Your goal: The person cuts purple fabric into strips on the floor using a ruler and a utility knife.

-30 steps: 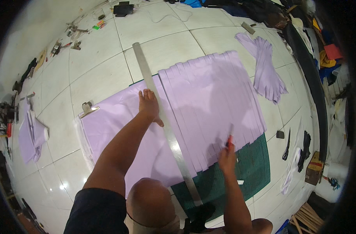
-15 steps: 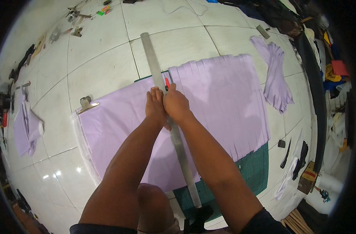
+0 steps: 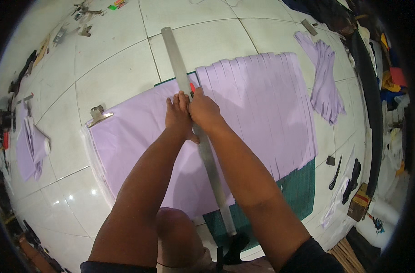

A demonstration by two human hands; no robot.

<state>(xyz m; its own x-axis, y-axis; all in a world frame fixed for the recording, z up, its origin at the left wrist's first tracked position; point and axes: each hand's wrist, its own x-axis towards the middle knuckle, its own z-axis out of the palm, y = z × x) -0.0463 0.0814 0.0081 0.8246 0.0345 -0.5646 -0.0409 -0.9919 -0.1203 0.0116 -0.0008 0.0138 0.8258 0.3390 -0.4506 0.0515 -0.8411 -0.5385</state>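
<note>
A lilac fabric sheet (image 3: 139,136) lies on a green cutting mat (image 3: 303,191) on the tiled floor. Its right part (image 3: 262,104) is cut into several parallel strips. A long metal ruler (image 3: 178,57) runs across the fabric from the far edge toward my knee. My left hand (image 3: 178,116) presses flat on the ruler near the fabric's far edge. Right beside it, my right hand (image 3: 206,111) is closed on a small cutter with a red tip (image 3: 192,89) against the ruler's right side.
A pile of cut lilac strips (image 3: 325,77) lies at the right, more lilac pieces (image 3: 30,150) at the left. A metal clip (image 3: 98,114) holds the fabric's left corner. Small tools (image 3: 82,18) and clutter line the floor's rim. My knee (image 3: 180,227) is below.
My right hand has moved from the near edge of the fabric up to the far edge beside my left hand. The left hand stays on the ruler.
</note>
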